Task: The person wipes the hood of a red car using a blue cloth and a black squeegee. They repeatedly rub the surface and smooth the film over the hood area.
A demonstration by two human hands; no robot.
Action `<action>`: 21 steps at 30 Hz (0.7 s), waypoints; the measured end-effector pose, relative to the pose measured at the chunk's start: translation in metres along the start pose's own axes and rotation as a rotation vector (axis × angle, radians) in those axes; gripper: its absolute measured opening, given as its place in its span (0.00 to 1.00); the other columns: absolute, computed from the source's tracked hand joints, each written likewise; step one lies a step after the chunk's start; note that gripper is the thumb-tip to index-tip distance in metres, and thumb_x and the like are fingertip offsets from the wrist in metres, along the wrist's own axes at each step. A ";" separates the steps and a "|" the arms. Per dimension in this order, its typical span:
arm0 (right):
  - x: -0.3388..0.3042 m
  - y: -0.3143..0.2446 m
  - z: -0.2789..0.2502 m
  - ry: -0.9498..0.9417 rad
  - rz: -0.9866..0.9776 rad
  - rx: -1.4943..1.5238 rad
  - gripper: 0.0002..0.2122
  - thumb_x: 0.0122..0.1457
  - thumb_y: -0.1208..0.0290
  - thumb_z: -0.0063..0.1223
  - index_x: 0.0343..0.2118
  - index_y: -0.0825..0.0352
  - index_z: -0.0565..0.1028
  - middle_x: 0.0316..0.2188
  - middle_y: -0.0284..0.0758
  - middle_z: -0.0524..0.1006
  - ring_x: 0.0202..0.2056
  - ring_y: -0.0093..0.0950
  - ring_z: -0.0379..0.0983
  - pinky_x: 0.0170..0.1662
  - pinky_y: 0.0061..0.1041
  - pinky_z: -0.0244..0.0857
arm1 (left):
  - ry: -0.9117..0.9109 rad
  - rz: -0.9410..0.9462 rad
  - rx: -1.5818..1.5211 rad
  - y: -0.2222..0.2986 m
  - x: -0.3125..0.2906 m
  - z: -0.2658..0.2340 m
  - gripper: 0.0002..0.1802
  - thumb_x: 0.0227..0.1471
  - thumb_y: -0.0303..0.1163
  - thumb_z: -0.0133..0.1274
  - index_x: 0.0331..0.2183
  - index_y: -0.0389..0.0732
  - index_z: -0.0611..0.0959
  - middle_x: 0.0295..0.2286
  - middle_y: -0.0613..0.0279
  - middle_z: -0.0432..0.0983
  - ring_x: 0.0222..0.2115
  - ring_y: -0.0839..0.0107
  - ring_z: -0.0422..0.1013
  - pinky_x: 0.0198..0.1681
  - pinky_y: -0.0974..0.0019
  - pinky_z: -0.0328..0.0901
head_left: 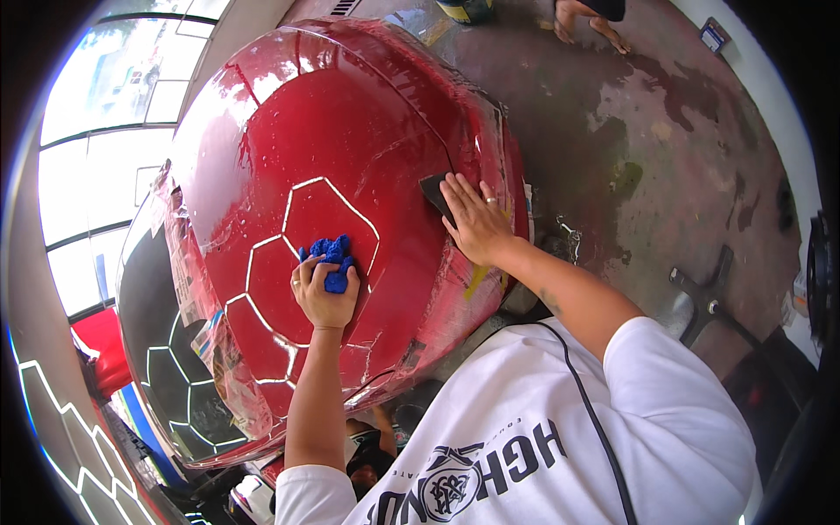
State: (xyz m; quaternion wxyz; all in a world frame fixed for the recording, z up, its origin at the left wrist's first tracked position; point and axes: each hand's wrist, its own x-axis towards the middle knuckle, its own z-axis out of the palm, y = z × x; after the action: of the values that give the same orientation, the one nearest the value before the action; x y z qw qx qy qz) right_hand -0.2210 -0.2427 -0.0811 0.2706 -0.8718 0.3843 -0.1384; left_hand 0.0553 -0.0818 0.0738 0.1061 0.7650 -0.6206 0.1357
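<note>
In front of me curves the wet, glossy red hood (350,122) of a car, with white honeycomb light lines reflected in it. My left hand (324,293) is closed round a crumpled blue cloth (331,255) and rests on the hood. Farther right, near the hood's edge, my right hand (477,219) lies flat with its fingers stretched out. Under those fingers it presses a dark sheet, seemingly sandpaper (432,191), onto the red paint. Part of the sheet is hidden by the hand.
Newspaper and film masking (210,337) borders the dark windshield (157,289). Another person (372,455) is low beside the car, partly hidden. A person's bare feet (604,31) and a bucket (464,10) are at the far side. A black stand base (709,302) is on the wet floor (630,157).
</note>
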 end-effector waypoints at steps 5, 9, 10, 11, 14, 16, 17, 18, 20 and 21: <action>0.031 0.017 -0.010 0.008 0.023 0.134 0.37 0.80 0.56 0.44 0.82 0.69 0.48 0.84 0.48 0.47 0.84 0.43 0.43 0.83 0.54 0.41 | -0.006 -0.032 -0.023 0.000 -0.001 0.004 0.15 0.45 0.43 0.76 0.33 0.49 0.88 0.47 0.60 0.84 0.54 0.47 0.76 0.60 0.42 0.69; 0.005 0.008 -0.006 -0.024 -0.017 0.101 0.36 0.80 0.56 0.44 0.82 0.70 0.49 0.84 0.49 0.49 0.83 0.44 0.45 0.83 0.54 0.41 | 0.012 -0.007 0.003 -0.002 -0.001 0.002 0.15 0.46 0.42 0.76 0.33 0.49 0.87 0.47 0.58 0.84 0.53 0.47 0.76 0.60 0.43 0.69; 0.016 0.011 -0.004 0.026 -0.004 0.093 0.36 0.81 0.56 0.43 0.82 0.70 0.49 0.84 0.49 0.49 0.84 0.43 0.45 0.83 0.53 0.40 | 0.015 0.003 -0.010 0.001 0.002 0.001 0.15 0.47 0.42 0.76 0.34 0.48 0.87 0.47 0.58 0.84 0.52 0.47 0.77 0.60 0.42 0.69; 0.029 0.014 -0.002 0.075 0.009 0.085 0.36 0.81 0.56 0.43 0.82 0.70 0.49 0.84 0.49 0.49 0.84 0.43 0.44 0.84 0.53 0.40 | 0.018 0.013 -0.023 0.003 0.006 0.001 0.15 0.47 0.42 0.76 0.34 0.48 0.87 0.47 0.57 0.84 0.52 0.46 0.77 0.60 0.42 0.69; 0.030 0.014 -0.008 0.025 0.052 0.180 0.35 0.82 0.56 0.40 0.82 0.70 0.48 0.84 0.48 0.49 0.84 0.42 0.44 0.83 0.54 0.39 | 0.010 0.001 -0.014 0.002 0.003 0.001 0.15 0.47 0.41 0.76 0.34 0.47 0.87 0.47 0.57 0.84 0.52 0.46 0.77 0.59 0.42 0.69; 0.006 -0.001 -0.006 -0.033 0.058 0.186 0.35 0.82 0.56 0.40 0.82 0.70 0.47 0.84 0.48 0.49 0.84 0.42 0.43 0.84 0.55 0.38 | 0.011 -0.007 -0.006 0.002 0.002 0.000 0.16 0.47 0.41 0.76 0.34 0.47 0.87 0.47 0.57 0.84 0.53 0.47 0.77 0.59 0.42 0.70; -0.005 -0.013 -0.008 -0.097 0.062 0.182 0.35 0.82 0.54 0.38 0.83 0.70 0.46 0.84 0.47 0.48 0.84 0.43 0.43 0.84 0.55 0.38 | 0.026 -0.007 -0.015 0.002 0.003 0.001 0.16 0.47 0.41 0.76 0.34 0.47 0.88 0.47 0.57 0.84 0.53 0.47 0.77 0.59 0.42 0.70; 0.000 -0.017 -0.010 -0.080 0.082 0.131 0.36 0.82 0.53 0.37 0.83 0.70 0.46 0.84 0.49 0.48 0.84 0.44 0.43 0.84 0.56 0.38 | 0.030 -0.008 -0.021 0.002 0.002 0.001 0.16 0.47 0.42 0.76 0.34 0.47 0.88 0.47 0.58 0.84 0.53 0.47 0.77 0.59 0.42 0.70; 0.027 -0.018 -0.014 -0.042 0.177 0.135 0.36 0.83 0.52 0.35 0.82 0.73 0.46 0.84 0.52 0.47 0.84 0.46 0.43 0.83 0.57 0.39 | 0.022 -0.007 -0.020 0.006 0.005 -0.001 0.15 0.47 0.43 0.75 0.33 0.47 0.88 0.46 0.59 0.85 0.53 0.47 0.77 0.59 0.42 0.70; 0.046 -0.016 -0.017 -0.016 0.244 0.185 0.36 0.83 0.52 0.34 0.82 0.74 0.45 0.84 0.53 0.46 0.83 0.47 0.44 0.83 0.57 0.40 | 0.016 -0.014 -0.015 0.006 0.004 -0.001 0.15 0.47 0.43 0.75 0.33 0.47 0.88 0.47 0.59 0.85 0.53 0.47 0.77 0.59 0.42 0.70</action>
State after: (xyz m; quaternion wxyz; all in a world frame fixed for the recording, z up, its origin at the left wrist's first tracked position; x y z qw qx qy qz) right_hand -0.1886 -0.2742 -0.0560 0.3675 -0.7910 0.4708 -0.1325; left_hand 0.0497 -0.0865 0.0762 0.1176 0.7673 -0.6154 0.1365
